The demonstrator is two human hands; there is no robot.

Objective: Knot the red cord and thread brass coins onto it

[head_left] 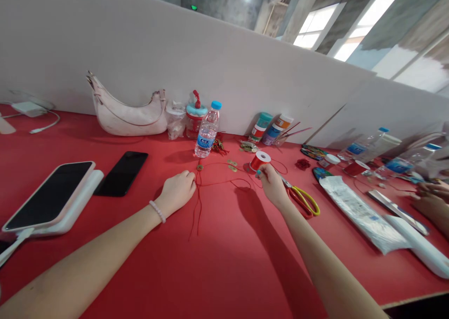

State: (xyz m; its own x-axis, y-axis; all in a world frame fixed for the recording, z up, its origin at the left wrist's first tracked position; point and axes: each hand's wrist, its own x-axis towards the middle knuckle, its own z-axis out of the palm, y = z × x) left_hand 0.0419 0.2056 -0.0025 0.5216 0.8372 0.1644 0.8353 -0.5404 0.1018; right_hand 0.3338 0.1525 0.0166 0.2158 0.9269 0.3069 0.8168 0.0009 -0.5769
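On the red tabletop, my left hand (178, 190) is closed, its fingertips at a thin red cord (199, 206). At the top of this cord lies a small brass-coloured coin (199, 167), with loose ends trailing toward me. My right hand (271, 183) is pinched shut on red cord beside a spool of red cord (260, 160); a teal spot shows at its fingertips. Thin strands run across the table between both hands. More coins (232, 168) lie between them, farther back. Scissors (304, 201) with yellow and red handles lie just right of my right hand.
A water bottle (207, 131) stands behind the cord. A white handbag (129, 115), a black phone (122, 174) and a charging phone (52, 195) are leftward. Tilted canisters (260, 127) lean by the partition. Rightward are a plastic packet (363, 211) and another person's hand (433, 199).
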